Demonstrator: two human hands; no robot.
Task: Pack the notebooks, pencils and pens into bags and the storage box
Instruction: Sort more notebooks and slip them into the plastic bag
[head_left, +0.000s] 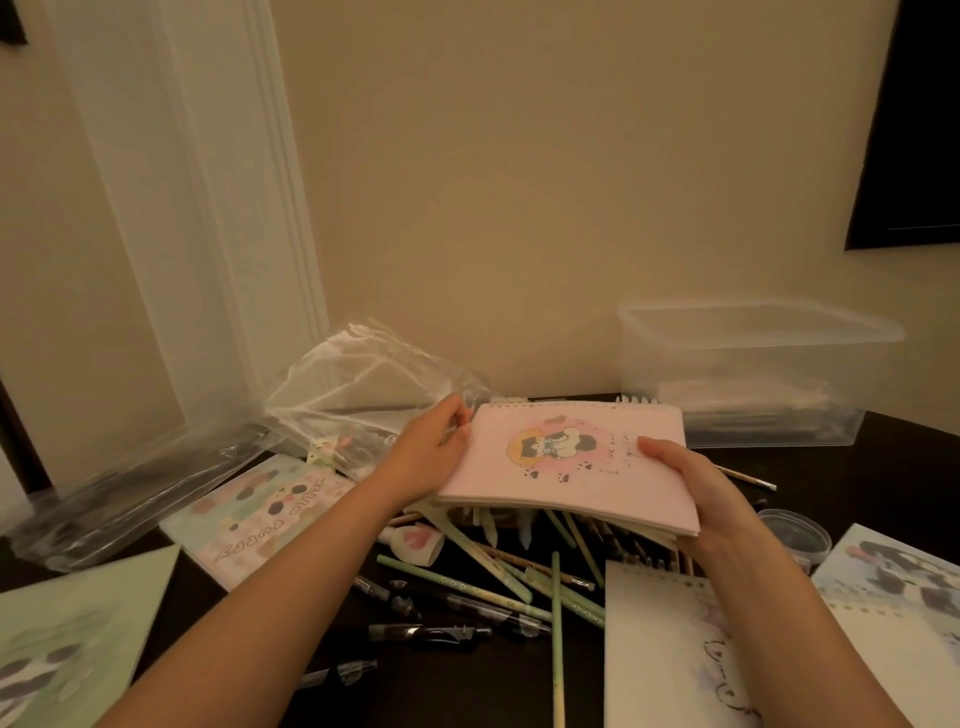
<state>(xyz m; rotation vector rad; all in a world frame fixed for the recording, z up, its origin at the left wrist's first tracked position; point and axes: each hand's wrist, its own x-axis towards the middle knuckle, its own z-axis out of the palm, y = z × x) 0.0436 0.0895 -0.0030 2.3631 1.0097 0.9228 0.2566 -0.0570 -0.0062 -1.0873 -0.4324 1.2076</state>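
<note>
- Left hand (434, 452) and right hand (691, 488) each grip an edge of the pink spiral-bound cartoon notebook (566, 462), mid-frame.
- Below it, pale green pencils (470, 587) lie heaped on the dark surface (857, 467).

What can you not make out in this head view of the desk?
Head view: pencils beneath the pink notebook, hidden by it and the right hand.
Head view: handwriting on its cover, too small.
Head view: storage box contents, blurred behind its cloudy wall.
Head view: green notebook, cut off by the left edge.
</note>
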